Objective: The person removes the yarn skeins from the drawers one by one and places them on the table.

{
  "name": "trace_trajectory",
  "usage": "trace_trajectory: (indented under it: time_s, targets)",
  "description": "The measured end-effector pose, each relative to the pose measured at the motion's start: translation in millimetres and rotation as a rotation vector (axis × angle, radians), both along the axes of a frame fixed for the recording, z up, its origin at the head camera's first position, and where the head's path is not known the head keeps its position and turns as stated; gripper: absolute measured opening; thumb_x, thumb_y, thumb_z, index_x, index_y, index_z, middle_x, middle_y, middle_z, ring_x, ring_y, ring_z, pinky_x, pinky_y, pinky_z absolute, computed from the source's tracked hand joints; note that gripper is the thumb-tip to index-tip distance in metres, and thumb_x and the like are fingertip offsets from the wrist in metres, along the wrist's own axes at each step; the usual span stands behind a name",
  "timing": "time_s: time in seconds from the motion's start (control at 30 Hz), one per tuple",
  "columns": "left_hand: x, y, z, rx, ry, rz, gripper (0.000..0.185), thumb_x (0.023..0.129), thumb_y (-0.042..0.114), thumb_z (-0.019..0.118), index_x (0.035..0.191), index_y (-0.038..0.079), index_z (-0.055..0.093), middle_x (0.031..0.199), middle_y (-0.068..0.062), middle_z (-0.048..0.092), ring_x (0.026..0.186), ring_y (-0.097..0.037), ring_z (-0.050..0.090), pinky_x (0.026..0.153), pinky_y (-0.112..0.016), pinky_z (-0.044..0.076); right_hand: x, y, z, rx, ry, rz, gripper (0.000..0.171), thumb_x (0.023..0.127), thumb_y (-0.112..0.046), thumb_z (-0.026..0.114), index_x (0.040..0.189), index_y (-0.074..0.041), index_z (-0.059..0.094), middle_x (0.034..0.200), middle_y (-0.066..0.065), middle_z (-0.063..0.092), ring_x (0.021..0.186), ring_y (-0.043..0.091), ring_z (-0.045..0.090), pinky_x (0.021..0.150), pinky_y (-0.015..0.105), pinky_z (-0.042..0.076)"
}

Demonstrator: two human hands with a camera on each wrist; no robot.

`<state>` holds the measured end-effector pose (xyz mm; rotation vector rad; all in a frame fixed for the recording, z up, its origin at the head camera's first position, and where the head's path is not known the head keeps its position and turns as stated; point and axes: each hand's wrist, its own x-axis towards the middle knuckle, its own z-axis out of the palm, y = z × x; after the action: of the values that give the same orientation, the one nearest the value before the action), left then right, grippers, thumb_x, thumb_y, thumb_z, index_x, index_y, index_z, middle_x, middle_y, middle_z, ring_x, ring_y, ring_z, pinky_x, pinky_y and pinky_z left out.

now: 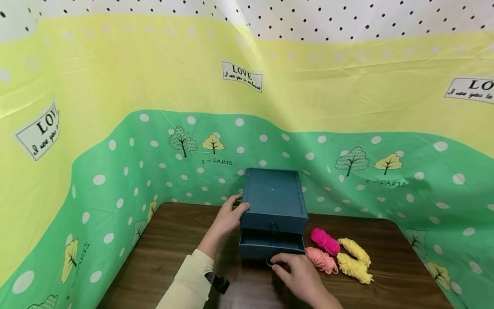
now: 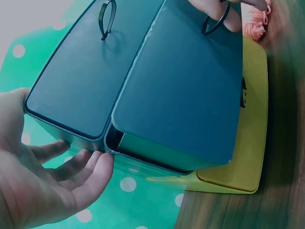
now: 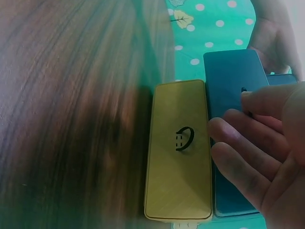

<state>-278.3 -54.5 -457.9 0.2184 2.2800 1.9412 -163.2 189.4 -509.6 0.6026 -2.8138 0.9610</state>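
A blue drawer box [image 1: 274, 193] stands on the table, its lower blue drawer [image 1: 270, 251] pulled part of the way out. My right hand [image 1: 299, 274] holds the black loop handle [image 2: 217, 21] on that drawer's front, thumb and finger at the loop. Against the left side of the box rests my left hand [image 1: 229, 216], its fingers [image 2: 90, 176] lying along the side wall with the thumb near the top edge. Below the blue drawers is a yellow drawer [image 3: 178, 191] with its own black loop, seen in both wrist views. The upper blue drawer [image 2: 81, 71] is closed.
Right of the box lie several yarn skeins: a magenta one [image 1: 325, 241], a salmon one [image 1: 321, 260] and yellow ones [image 1: 354, 268]. A patterned green and yellow curtain [image 1: 193, 171] hangs behind the brown wooden table [image 1: 177, 231].
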Motion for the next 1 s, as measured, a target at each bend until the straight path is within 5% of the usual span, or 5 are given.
trace_trajectory:
  time_s: [0.57, 1.0]
  targets:
    - [-2.8, -2, 0.8, -0.04, 0.008, -0.026, 0.066, 0.102, 0.045, 0.059, 0.156, 0.013, 0.041, 0.145, -0.019, 0.048, 0.126, -0.036, 0.056, 0.094, -0.056, 0.054, -25.8, 0, -1.5, 0.025, 0.022, -0.059, 0.011, 0.092, -0.023, 0.077, 0.101, -0.028, 0.079, 0.097, -0.015, 0.076, 0.075, -0.002, 0.065, 0.066, 0.026, 0.052]
    - [1.0, -1, 4.8, -0.037, 0.009, -0.022, 0.065, 0.103, 0.044, 0.058, 0.156, 0.011, 0.04, 0.144, -0.02, 0.049, 0.12, -0.034, 0.059, 0.09, -0.049, 0.057, -38.1, 0, -4.1, -0.001, 0.024, -0.092, 0.012, 0.093, -0.019, 0.076, 0.104, -0.023, 0.08, 0.098, -0.01, 0.078, 0.072, -0.005, 0.06, 0.066, 0.025, 0.051]
